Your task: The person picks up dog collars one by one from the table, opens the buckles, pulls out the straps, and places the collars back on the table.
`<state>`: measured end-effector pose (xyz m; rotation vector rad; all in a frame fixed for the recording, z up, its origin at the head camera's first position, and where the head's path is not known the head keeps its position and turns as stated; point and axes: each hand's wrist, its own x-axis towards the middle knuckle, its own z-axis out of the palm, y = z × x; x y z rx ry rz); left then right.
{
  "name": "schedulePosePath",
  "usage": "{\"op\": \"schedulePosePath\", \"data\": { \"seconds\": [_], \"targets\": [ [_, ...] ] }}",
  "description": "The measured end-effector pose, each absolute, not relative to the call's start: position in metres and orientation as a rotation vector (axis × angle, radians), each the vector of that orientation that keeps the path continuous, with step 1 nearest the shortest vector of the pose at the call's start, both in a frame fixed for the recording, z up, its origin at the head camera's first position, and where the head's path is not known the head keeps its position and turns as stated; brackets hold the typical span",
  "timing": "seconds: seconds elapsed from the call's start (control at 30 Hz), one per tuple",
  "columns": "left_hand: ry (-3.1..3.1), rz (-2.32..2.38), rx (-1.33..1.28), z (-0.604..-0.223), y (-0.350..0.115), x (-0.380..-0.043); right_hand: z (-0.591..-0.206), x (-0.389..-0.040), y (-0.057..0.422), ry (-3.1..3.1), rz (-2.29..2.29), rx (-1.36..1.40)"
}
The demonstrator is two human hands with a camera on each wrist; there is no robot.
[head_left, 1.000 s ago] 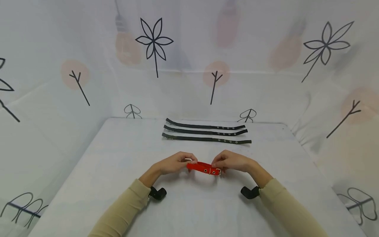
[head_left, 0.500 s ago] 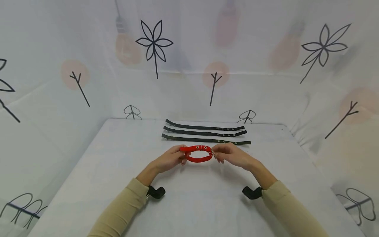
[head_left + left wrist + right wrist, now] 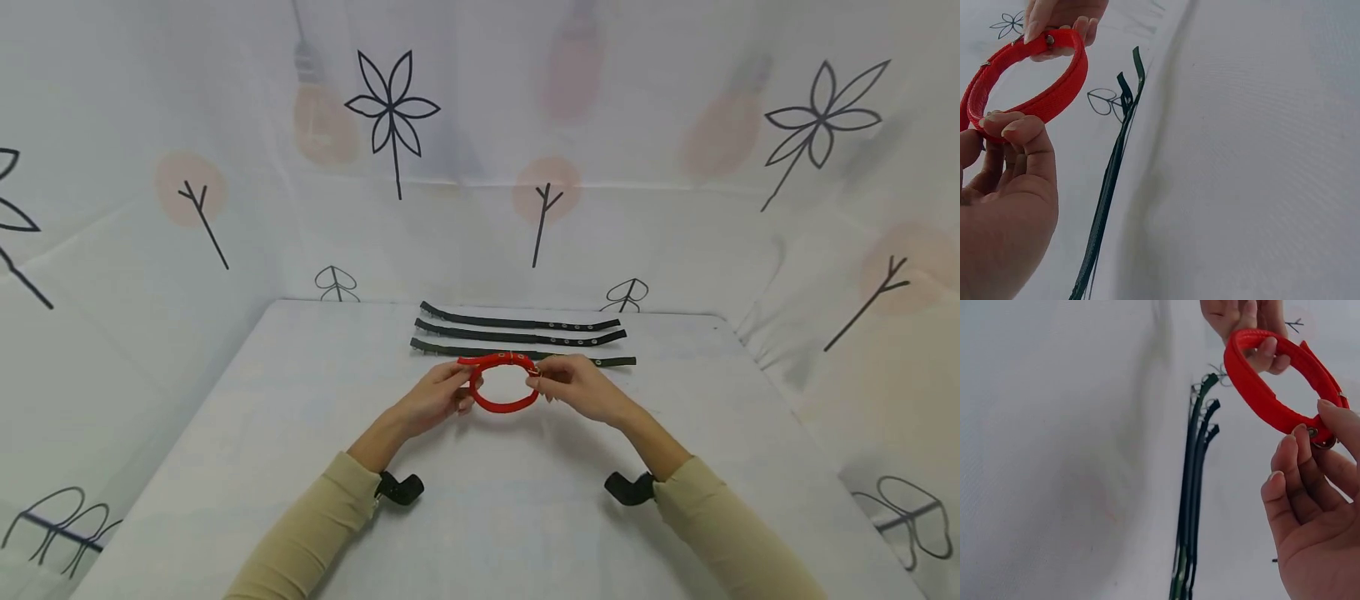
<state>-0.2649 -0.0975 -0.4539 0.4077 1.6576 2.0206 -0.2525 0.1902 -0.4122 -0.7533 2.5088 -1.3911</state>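
Note:
A red collar (image 3: 504, 407), buckled into a ring, is held up above the white table between both hands. My left hand (image 3: 435, 395) pinches its left side, where the loose strap end sticks out past the fingers. With thumb and fingers, my right hand (image 3: 581, 386) grips the right side by the metal buckle (image 3: 1324, 443). In the left wrist view the red collar (image 3: 1063, 94) stands as an open loop, its inner face showing. Metal eyelets show along the far part of the ring in the head view.
Behind the hands, three dark straps with eyelets lie side by side across the table (image 3: 337, 500): a back strap (image 3: 510, 321), a middle strap (image 3: 502, 336) and a front strap (image 3: 450, 349). The red collar partly overlaps the front one in the head view. A patterned white curtain (image 3: 465, 233) hangs behind.
Both hands have raised the red collar away from me and turned it, so the ring now opens toward the head camera. The eyelets went from its near side to its far side.

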Motion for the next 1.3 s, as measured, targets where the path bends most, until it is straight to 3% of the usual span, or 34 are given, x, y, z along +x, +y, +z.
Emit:
{"op": "schedulePosePath", "data": {
  "seconds": [0.53, 1.3],
  "targets": [
    [1.972, 2.057, 0.543, -0.454, -0.097, -0.266, -0.411, -0.258, 0.190, 2.506, -1.406, -0.639],
    [2.066, 1.973, 0.548, -0.449, -0.099, -0.267, -0.394, -0.265, 0.184, 2.659, -1.414, -0.830]
  ]
}}
